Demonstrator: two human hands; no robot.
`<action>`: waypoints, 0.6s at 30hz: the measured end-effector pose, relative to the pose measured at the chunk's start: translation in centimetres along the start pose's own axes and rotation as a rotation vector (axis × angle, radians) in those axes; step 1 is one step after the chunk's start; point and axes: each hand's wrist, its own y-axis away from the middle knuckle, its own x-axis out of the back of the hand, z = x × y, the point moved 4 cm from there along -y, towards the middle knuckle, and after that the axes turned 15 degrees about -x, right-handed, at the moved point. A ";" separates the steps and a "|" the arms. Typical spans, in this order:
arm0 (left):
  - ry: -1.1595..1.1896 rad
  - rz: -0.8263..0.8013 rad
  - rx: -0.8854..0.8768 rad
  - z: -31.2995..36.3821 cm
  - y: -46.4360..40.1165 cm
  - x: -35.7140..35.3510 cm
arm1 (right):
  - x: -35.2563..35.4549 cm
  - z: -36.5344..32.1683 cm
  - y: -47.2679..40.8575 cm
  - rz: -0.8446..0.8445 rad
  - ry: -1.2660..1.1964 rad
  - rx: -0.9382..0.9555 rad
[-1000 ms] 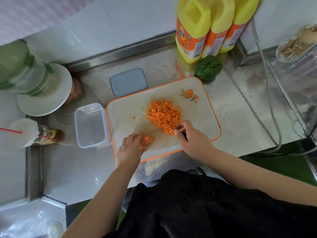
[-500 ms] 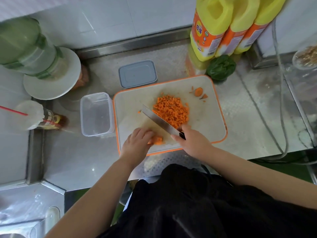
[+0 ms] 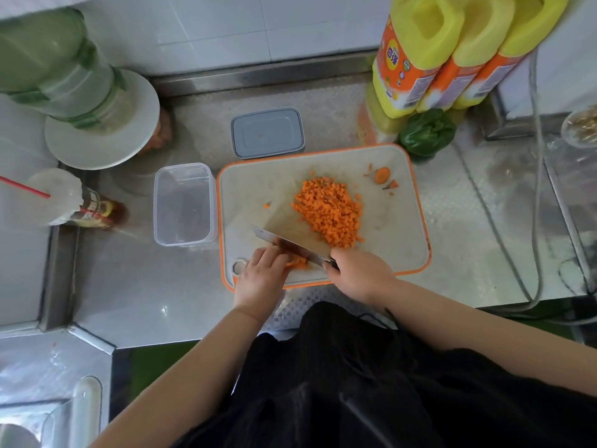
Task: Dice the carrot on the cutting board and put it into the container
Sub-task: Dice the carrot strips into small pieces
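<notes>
A white cutting board [image 3: 258, 192] with an orange rim lies on the steel counter. A heap of diced carrot [image 3: 328, 212] sits on its middle right. At the board's near edge my left hand [image 3: 262, 279] holds down a carrot piece [image 3: 298, 262] with curled fingers. My right hand [image 3: 357, 273] grips the handle of a knife [image 3: 290, 241], whose blade lies across the carrot piece beside my left fingers. A clear plastic container [image 3: 182, 205] stands empty just left of the board.
A grey lid [image 3: 267, 132] lies behind the board. Carrot end scraps [image 3: 382, 175] sit at the board's far right corner. Yellow bottles [image 3: 442, 50] and a green vegetable [image 3: 426, 132] stand at the back right. A jar on a plate [image 3: 97, 124] and a cup with a straw [image 3: 53, 195] are at the left.
The knife has swung from near the diced heap over to the carrot piece at my left hand. My left hand stays on the piece. The view has shifted slightly.
</notes>
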 end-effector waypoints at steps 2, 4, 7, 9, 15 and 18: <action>0.008 0.009 -0.007 0.0 0.1 0.1 | -0.1 -0.1 0.0 -0.001 0.014 -0.001; 0.016 0.017 -0.018 0.0 0.0 0.0 | 0.0 -0.2 0.2 0.027 0.036 0.009; 0.055 0.002 -0.009 0.2 -0.2 0.0 | 0.4 -0.5 0.6 0.123 0.045 0.035; 0.052 0.005 -0.005 0.1 -0.1 -0.1 | 0.8 -0.9 0.8 0.138 0.064 0.055; 0.072 0.027 0.020 0.0 0.0 -0.2 | 0.6 -1.6 0.9 0.083 0.132 0.051; 0.090 0.031 0.028 -0.1 -0.1 -0.4 | 0.3 -1.7 0.3 0.061 0.155 0.029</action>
